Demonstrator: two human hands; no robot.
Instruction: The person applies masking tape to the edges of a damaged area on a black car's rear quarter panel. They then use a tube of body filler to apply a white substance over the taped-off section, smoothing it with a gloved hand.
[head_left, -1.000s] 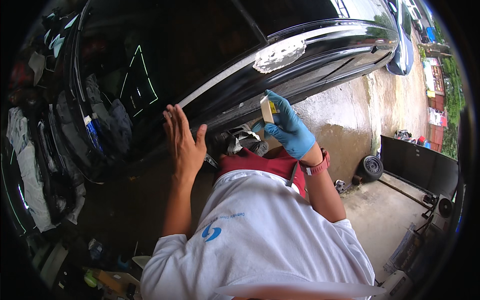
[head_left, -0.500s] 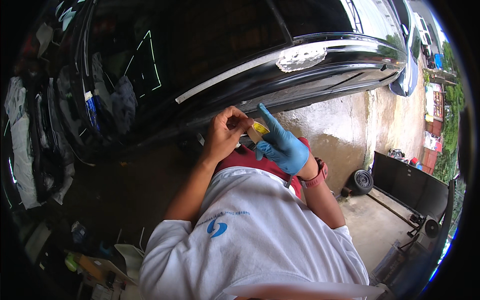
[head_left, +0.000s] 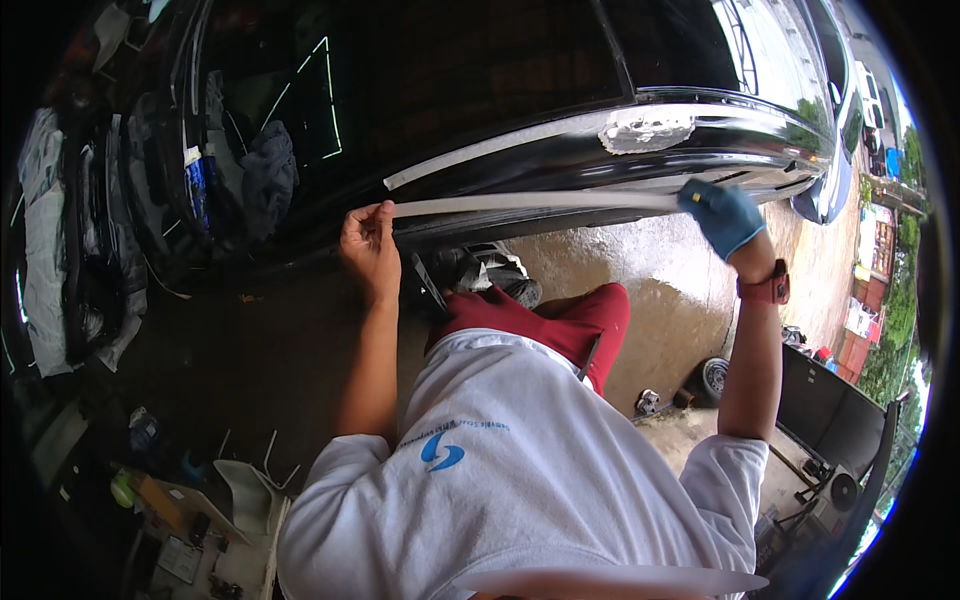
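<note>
A long pale strip of masking tape [head_left: 535,202] stretches between my two hands, in front of the side of a black car [head_left: 480,130]. My bare left hand [head_left: 371,247] pinches its left end between thumb and fingers. At the other end my right hand [head_left: 724,218], in a blue glove, is closed on the tape roll, which the fingers mostly hide. Above the strip, another length of tape [head_left: 490,150] is stuck along the car body. It leads to a whitish, rough-edged patch [head_left: 648,130] on the panel.
On the right, a wheel [head_left: 712,377] lies on the wet concrete floor near a dark panel [head_left: 825,395]. Plastic-covered parts [head_left: 45,240] stand at the left. A pale chair [head_left: 243,495] and clutter are at lower left.
My hands have moved apart, the right one far to the right, the left one slightly left. A long strip of tape now spans between them, drawn out from the roll.
</note>
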